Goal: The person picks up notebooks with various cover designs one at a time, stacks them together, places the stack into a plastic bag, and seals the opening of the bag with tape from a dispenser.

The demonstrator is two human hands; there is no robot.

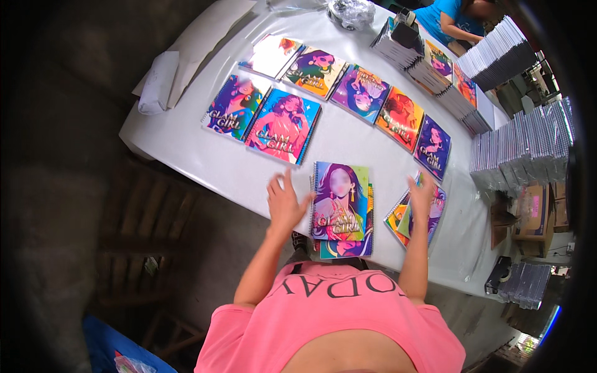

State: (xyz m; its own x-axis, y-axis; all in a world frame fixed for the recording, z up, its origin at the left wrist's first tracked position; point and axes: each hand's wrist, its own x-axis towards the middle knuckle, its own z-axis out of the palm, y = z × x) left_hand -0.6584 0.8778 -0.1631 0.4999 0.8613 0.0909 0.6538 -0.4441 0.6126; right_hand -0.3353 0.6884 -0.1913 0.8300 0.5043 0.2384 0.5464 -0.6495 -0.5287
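In front of me at the table's near edge lies a small stack of spiral notebooks (342, 202), the top one with a purple, green and yellow cover showing a long-haired figure. My left hand (287, 202) hovers just left of that stack, open, its fingers spread and holding nothing. Over a fanned pile of notebooks (398, 221) to the right is my right hand (423, 196). Its fingers look apart above the pile's upper part; whether they touch a cover is unclear. Two notebooks, one multicoloured (233, 107) and one blue and pink (285, 126), lie beyond my left hand.
A curved row of single notebooks (360, 92) spans the white-covered table (186, 140). Tall notebook stacks (522, 146) stand on the right, others (401, 46) farther back. A white wrapped packet (158, 84) sits at far left. Another person (451, 22) in blue is at the back.
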